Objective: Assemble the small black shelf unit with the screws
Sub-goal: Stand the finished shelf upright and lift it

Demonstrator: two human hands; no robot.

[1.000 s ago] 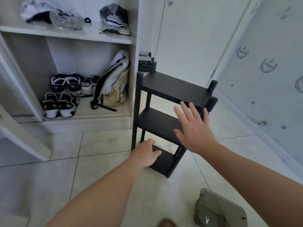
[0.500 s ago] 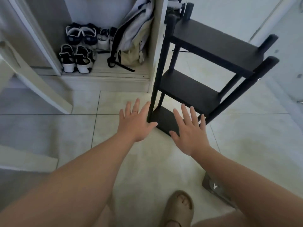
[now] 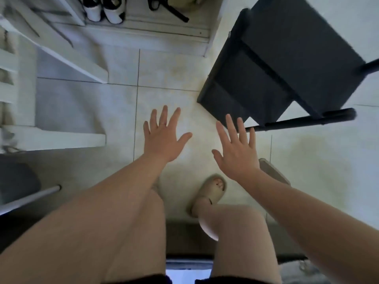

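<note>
While the person stands looking straight down, the pale tiled floor (image 3: 307, 171) fills most of what can be seen. Along the far side runs the white cupboard (image 3: 164, 31), its low ledge open to the room, and white boards (image 3: 61, 138) lean and lie off to the person's left. The black shelf unit (image 3: 297, 48) stands upright on the tiles ahead and to the person's right, just beside the cupboard's end corner, its three dark shelves stacked between round posts.

Both bare forearms reach out and down over the floor. The left hand (image 3: 162, 138) hovers palm-down with fingers spread wide and straight, holding nothing, clear of the unit. The right hand (image 3: 238, 154) is likewise flat and fanned out, empty; its fingertips overlap the unit's nearest post from this angle, and I cannot tell whether they touch it.

Below the hands, a beige sandal (image 3: 211, 191) is on the person's foot. A grey case (image 3: 272, 171) peeks out behind the right wrist. Black-and-white shoes (image 3: 106, 9) sit on the cupboard ledge, a black strap (image 3: 174, 12) trailing beside them. A thin ring (image 3: 162, 124) shows on the left hand.
</note>
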